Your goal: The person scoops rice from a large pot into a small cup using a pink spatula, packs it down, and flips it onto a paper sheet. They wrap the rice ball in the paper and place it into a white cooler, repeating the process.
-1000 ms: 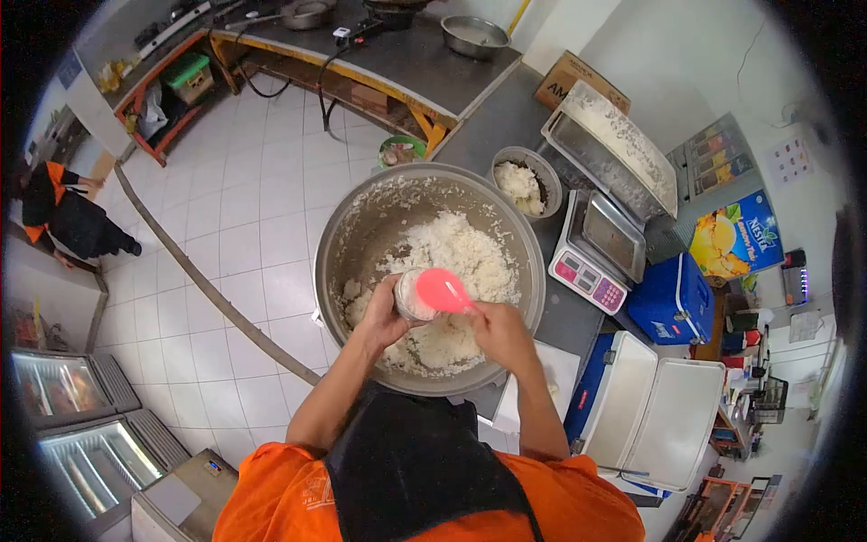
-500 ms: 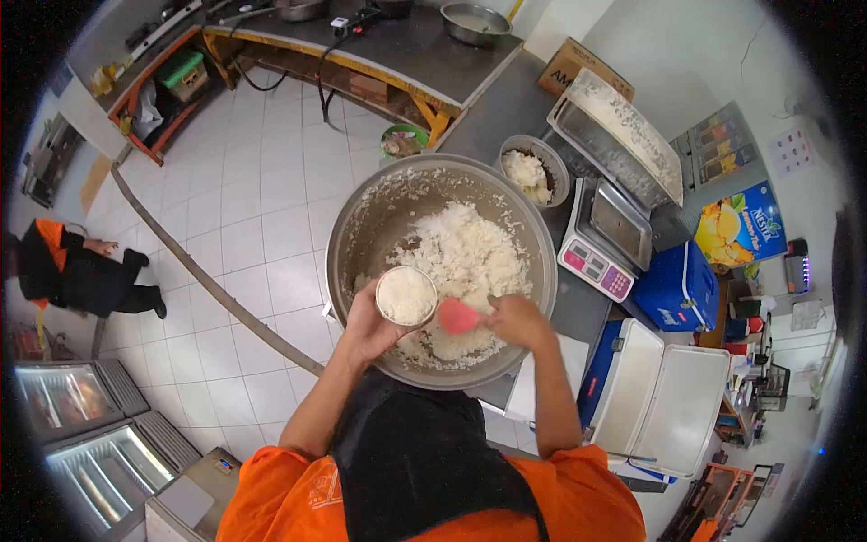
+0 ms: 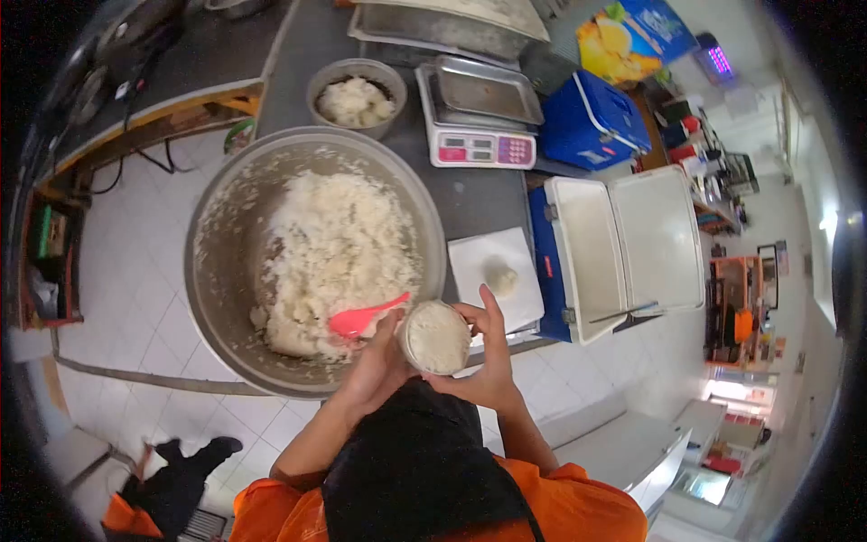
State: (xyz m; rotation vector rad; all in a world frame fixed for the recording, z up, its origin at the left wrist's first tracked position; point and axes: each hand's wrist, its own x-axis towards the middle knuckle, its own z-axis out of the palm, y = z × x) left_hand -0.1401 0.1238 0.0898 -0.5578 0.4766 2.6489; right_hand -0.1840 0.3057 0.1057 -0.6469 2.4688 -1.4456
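A round cup packed with rice (image 3: 434, 337) is held between my two hands, beside the rim of a big metal pot (image 3: 209, 312). My left hand (image 3: 375, 369) grips the cup's left side. Around its right side curve the fingers of my right hand (image 3: 488, 366). Loose white rice (image 3: 339, 248) fills much of the pot. The pink scoop (image 3: 361, 318) lies on the rice near my left hand, its handle pointing up and right. White paper (image 3: 524, 280) with a small lump of rice (image 3: 501, 278) on it lies right of the pot.
Behind the pot stand a bowl of rice (image 3: 356, 103) and a scale (image 3: 479, 147) with a metal tray. An open cooler (image 3: 591, 253) and a closed blue cooler (image 3: 591, 122) are at the right. Another person (image 3: 172, 492) is at the lower left.
The view has turned right, so the pot appears farther left. My right hand has let go of the pink scoop and now holds the cup together with my left hand.
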